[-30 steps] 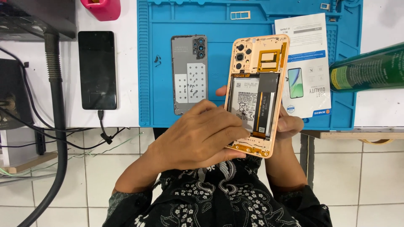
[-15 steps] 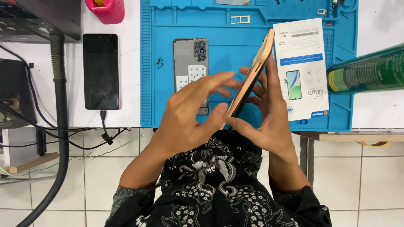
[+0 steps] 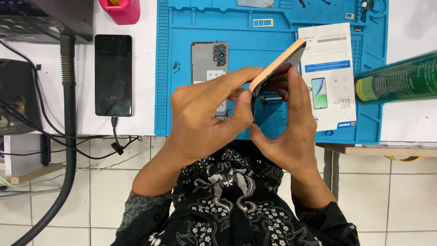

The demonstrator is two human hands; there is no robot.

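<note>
desk: white desk point(image 3: 145, 68), blue rubber repair mat point(image 3: 255, 41) on top
phone: peach-framed opened smartphone point(image 3: 276, 65), tilted on edge above the mat
left hand point(image 3: 207, 116): grip clenched on the phone's lower end
right hand point(image 3: 291, 125): grip clasping its far side
nearby: grey back cover point(image 3: 207, 59), black phone point(image 3: 113, 75) charging

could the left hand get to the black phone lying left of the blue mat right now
Probably yes, once it lets go: the left hand is gripping the orange phone frame together with the right hand. The black phone lies uncovered on the white table, with nothing between.
</note>
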